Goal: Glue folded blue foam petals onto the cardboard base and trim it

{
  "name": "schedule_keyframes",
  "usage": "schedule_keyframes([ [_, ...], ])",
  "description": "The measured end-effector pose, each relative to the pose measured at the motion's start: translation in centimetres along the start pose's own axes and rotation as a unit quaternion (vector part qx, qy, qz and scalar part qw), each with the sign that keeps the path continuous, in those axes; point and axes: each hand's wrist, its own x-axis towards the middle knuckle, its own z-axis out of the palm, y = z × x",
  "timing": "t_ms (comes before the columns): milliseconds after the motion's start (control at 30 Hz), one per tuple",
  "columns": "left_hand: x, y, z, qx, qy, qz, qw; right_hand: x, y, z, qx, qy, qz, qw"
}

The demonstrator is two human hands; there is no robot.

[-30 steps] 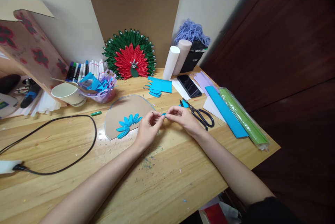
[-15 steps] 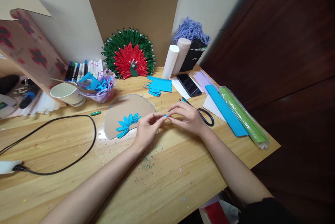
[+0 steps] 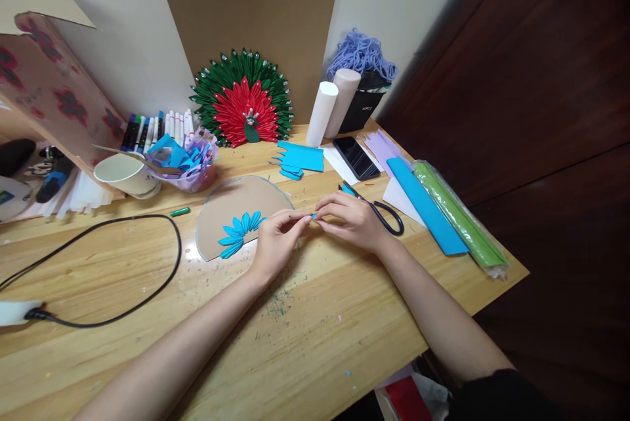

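Observation:
My left hand and my right hand meet fingertip to fingertip, pinching a small piece of blue paper between them; most of it is hidden by the fingers. Left of my hands lies a cardboard half-disc, partly under my left hand, with several folded blue paper petals fanned out along its lower edge. Beyond my right hand, black-handled scissors rest on the table with a bit of blue paper by the blades. Cut blue paper pieces lie farther back.
A red and green paper peacock leans on a cardboard sheet. Left are a paper cup, a bowl of scraps and a black cable. Right are a phone, a blue paper strip and green wrapped paper.
Both hands stay together on the small blue paper, with only a slight shift of the fingertips. The camera view has moved very slightly.

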Motion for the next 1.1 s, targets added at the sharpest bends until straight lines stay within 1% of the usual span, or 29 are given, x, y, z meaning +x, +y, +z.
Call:
schedule_keyframes([
  [67, 0.01, -0.06, -0.03, 0.007, 0.003, 0.008, 1.0, 0.0, 0.03, 0.01, 0.004, -0.008, 0.005, 1.0],
  [200, 0.0, -0.21, -0.03, 0.005, 0.011, 0.005, 1.0, 0.01, 0.09, 0.23, 0.029, -0.015, 0.018, 0.999],
  [433, 0.04, -0.02, -0.02, 0.018, 0.01, -0.018, 1.0, 0.01, 0.02, 0.56, 0.092, -0.03, 0.074, 0.993],
  [567, 0.01, -0.07, 0.08, -0.002, 0.009, -0.04, 0.999, 0.02, -0.01, 0.51, 0.114, -0.022, 0.085, 0.99],
  [667, -0.08, -0.16, 0.11, -0.003, 0.005, -0.033, 0.999, 0.07, -0.06, 0.39, 0.116, -0.014, 0.09, 0.989],
  [833, -0.16, -0.19, -0.01, 0.022, -0.004, -0.009, 1.0, 0.12, -0.11, 0.26, 0.114, -0.015, 0.093, 0.989],
  [1100, -0.12, -0.57, -0.07, 0.039, -0.003, -0.015, 0.999, 0.16, -0.23, 0.57, 0.124, -0.008, 0.108, 0.986],
])
